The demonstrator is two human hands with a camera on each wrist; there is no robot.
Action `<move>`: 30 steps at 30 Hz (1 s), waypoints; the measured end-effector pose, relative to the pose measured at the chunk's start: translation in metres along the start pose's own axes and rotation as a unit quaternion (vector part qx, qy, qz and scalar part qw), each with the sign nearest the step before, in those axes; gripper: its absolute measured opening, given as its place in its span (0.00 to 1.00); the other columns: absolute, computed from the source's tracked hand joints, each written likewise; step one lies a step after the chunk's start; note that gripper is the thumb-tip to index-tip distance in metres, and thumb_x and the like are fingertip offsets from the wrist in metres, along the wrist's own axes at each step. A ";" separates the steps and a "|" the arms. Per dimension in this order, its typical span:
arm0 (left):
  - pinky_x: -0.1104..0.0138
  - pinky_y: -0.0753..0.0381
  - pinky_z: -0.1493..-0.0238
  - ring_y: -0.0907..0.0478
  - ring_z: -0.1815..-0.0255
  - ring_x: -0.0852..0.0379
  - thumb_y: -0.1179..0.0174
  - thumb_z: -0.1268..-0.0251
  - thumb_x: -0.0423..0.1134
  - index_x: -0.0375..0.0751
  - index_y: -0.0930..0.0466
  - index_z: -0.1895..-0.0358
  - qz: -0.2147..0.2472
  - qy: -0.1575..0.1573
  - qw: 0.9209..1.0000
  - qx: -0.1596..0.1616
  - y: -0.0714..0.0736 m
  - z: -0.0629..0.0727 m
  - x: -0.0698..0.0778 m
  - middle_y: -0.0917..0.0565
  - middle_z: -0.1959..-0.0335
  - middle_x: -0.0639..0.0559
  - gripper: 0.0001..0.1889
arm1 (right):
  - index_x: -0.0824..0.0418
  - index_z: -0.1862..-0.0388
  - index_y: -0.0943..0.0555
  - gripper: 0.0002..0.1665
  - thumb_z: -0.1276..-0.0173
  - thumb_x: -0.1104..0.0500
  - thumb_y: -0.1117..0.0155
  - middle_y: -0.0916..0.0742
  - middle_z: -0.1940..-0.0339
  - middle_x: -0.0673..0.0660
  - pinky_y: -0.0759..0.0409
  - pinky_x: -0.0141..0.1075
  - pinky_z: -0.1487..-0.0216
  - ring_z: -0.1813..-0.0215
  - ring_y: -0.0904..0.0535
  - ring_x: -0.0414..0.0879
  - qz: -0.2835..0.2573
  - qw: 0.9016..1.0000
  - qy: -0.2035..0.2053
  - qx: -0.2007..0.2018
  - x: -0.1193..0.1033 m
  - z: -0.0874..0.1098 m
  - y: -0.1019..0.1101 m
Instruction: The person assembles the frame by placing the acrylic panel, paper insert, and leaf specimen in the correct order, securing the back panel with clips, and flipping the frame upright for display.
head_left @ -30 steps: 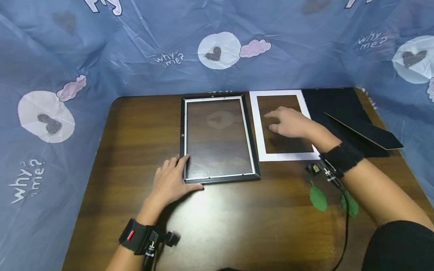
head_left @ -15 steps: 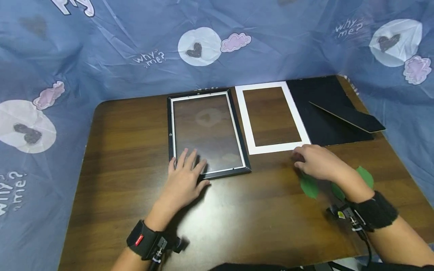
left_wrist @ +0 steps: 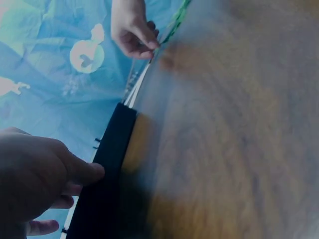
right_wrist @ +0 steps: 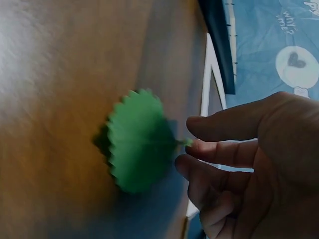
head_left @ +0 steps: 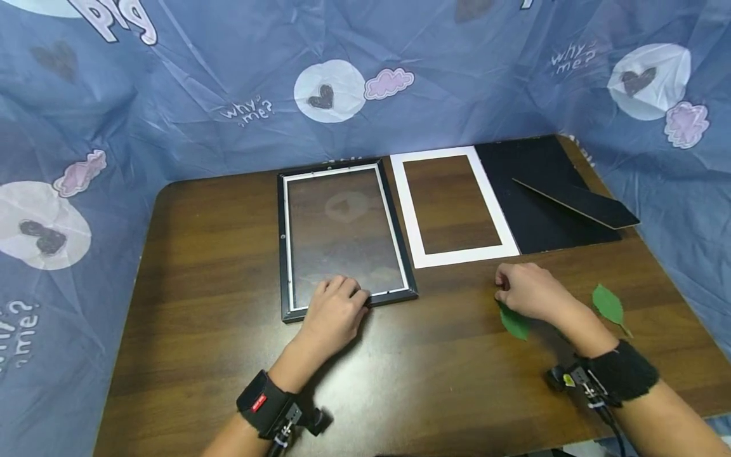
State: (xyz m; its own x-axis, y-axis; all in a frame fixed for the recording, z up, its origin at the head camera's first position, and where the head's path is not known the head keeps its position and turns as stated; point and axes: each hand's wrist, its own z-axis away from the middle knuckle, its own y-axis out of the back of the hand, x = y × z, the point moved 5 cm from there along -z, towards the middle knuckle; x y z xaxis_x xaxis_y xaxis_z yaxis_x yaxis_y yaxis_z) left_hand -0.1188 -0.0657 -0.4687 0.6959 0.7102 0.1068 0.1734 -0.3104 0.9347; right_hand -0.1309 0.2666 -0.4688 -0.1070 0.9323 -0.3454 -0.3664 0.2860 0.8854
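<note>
My right hand (head_left: 531, 291) pinches the short stem of a green leaf (right_wrist: 142, 144) between thumb and fingertips. The serrated blade hangs toward the table in the right wrist view. A second leaf (head_left: 608, 304) lies on the table by the right forearm. My left hand (head_left: 335, 310) holds the near edge of a black picture frame (head_left: 282, 270), the thumb on the outer side and the fingers curled over the inner rim. A clear pane showing a faint reflection fills the frame, bordered by a white inner strip.
Right of the frame lies a white mat (head_left: 457, 256) with a rectangular opening. Beside it is a black backing board (head_left: 502, 162) with its stand flap (head_left: 588, 206) raised. A blue printed cloth (head_left: 228, 76) hangs along the table's far and side edges.
My right hand has come from over the mat down to the leaves and taken one by its stem. My left hand has slid right along the frame's near edge, fingers now curled over it.
</note>
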 end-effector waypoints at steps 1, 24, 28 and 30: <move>0.54 0.25 0.57 0.23 0.58 0.48 0.31 0.42 0.36 0.41 0.16 0.63 -0.003 -0.003 1.000 0.002 -0.001 0.000 0.002 0.19 0.65 0.49 0.06 | 0.62 0.66 0.22 0.08 0.37 0.64 0.30 0.22 0.75 0.52 0.30 0.39 0.73 0.74 0.28 0.46 -0.002 1.000 -0.001 -0.002 0.000 0.000 -0.003; 0.61 0.30 0.66 0.26 0.65 0.50 0.32 0.47 0.32 0.41 0.18 0.66 -0.011 -0.005 1.000 -0.002 -0.001 0.000 0.002 0.20 0.66 0.52 0.06 | 0.65 0.65 0.15 0.05 0.31 0.66 0.37 0.18 0.76 0.56 0.24 0.37 0.72 0.72 0.24 0.47 -0.272 0.959 0.070 -0.021 -0.038 -0.041 0.033; 0.61 0.31 0.67 0.27 0.65 0.50 0.31 0.46 0.32 0.41 0.18 0.66 -0.007 -0.003 1.000 -0.006 -0.001 0.003 0.002 0.20 0.66 0.52 0.05 | 0.72 0.62 0.16 0.09 0.31 0.65 0.33 0.17 0.76 0.56 0.22 0.36 0.71 0.73 0.23 0.45 -0.362 0.931 0.049 -0.011 -0.052 -0.063 0.036; 0.61 0.31 0.67 0.27 0.65 0.51 0.31 0.47 0.33 0.41 0.18 0.66 -0.008 -0.002 1.000 -0.007 -0.001 0.005 0.002 0.20 0.66 0.52 0.06 | 0.76 0.59 0.18 0.11 0.32 0.66 0.33 0.16 0.75 0.56 0.21 0.33 0.72 0.74 0.22 0.42 -0.401 0.915 0.035 -0.008 -0.058 -0.075 0.036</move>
State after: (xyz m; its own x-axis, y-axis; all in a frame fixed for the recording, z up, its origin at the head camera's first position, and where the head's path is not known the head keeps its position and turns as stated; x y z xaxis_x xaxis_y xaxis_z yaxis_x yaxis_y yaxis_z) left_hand -0.1139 -0.0675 -0.4716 0.6961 0.7121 0.0912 0.1742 -0.2908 0.9408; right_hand -0.2074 0.2062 -0.4399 0.1434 0.4078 -0.9017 -0.3658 0.8685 0.3345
